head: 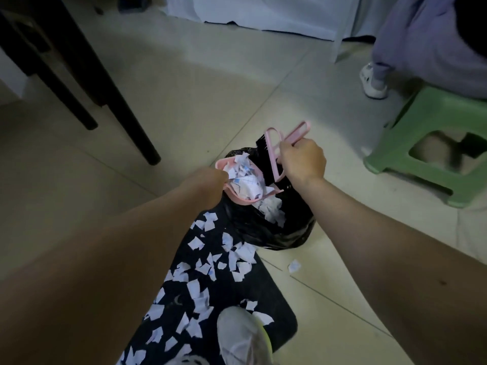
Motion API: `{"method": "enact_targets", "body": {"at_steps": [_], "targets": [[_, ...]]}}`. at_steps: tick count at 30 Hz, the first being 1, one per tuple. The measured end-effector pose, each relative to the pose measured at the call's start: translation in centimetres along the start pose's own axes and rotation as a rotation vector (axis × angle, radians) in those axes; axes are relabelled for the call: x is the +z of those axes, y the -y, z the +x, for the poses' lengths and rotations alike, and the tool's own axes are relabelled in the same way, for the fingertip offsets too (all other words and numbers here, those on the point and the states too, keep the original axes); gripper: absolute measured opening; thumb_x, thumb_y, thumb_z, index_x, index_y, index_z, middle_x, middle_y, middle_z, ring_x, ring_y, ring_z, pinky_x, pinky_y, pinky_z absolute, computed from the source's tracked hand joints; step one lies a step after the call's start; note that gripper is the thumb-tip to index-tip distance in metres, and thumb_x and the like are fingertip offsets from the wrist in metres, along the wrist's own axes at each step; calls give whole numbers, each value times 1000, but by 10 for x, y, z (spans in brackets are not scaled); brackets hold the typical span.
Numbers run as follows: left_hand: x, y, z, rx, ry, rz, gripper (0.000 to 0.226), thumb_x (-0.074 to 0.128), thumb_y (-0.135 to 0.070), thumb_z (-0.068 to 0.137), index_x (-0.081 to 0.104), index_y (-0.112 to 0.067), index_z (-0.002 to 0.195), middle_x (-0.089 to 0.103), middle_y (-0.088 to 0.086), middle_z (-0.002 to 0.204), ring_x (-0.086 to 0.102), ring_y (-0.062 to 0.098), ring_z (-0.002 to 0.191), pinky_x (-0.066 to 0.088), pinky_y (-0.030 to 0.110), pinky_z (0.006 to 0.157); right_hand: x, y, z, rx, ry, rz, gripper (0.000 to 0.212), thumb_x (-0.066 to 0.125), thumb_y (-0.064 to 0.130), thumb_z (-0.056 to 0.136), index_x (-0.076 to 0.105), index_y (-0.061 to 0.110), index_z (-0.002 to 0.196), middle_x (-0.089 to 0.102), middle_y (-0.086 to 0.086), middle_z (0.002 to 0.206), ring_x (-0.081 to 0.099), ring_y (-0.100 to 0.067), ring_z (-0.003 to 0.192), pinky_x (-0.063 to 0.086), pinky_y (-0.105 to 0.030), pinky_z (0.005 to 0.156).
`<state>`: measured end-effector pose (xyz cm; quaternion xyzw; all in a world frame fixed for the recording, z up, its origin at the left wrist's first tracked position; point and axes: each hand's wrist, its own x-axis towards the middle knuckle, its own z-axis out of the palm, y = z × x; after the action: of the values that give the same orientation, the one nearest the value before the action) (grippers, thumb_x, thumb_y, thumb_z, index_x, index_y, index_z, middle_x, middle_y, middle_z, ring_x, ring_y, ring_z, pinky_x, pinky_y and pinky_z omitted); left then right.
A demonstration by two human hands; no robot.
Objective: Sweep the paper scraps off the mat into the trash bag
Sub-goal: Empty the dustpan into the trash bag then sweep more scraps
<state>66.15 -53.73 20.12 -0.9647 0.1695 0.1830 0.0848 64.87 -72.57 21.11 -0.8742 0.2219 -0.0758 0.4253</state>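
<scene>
A black mat lies on the tiled floor, covered with several white paper scraps. At its far end sits an open black trash bag with scraps inside. My left hand grips a pink dustpan heaped with scraps and holds it tilted over the bag's mouth. My right hand is shut on the pink handle of a small brush, whose black bristles rest against the pan's load.
One scrap lies on the tiles right of the mat. My grey shoe stands on the mat's near end. A green plastic stool with a seated person is at right. Black table legs stand at left.
</scene>
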Motion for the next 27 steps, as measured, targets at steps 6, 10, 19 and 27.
{"method": "enact_targets", "body": {"at_steps": [6,10,19,27], "targets": [[16,-9,21,42,18,198,34,50,-6,88,56,-14,121,62,7,111,61,26,101,49,33,75,23,-35,6,60,24,-2,41,40,34,94,68,5,83,71,-9,84,62,-30,75,43,-31,64],[15,-15,23,50,-12,365,28,53,-3,85,62,-14,108,59,1,92,61,22,94,40,27,60,30,-42,6,68,18,-45,45,35,34,97,60,9,69,63,-6,72,55,-30,69,37,-29,63],[1,-27,17,144,-120,631,28,55,-9,87,60,-17,113,58,3,111,53,23,104,32,30,70,31,-51,5,94,32,-75,43,37,34,97,51,12,63,48,1,58,46,-24,59,34,-28,60],[-2,-21,2,92,-167,523,32,54,-9,86,56,-15,117,56,5,115,52,25,106,34,31,72,25,-44,1,122,18,-94,37,37,32,96,58,12,73,59,-4,72,55,-31,73,36,-28,65]]}}
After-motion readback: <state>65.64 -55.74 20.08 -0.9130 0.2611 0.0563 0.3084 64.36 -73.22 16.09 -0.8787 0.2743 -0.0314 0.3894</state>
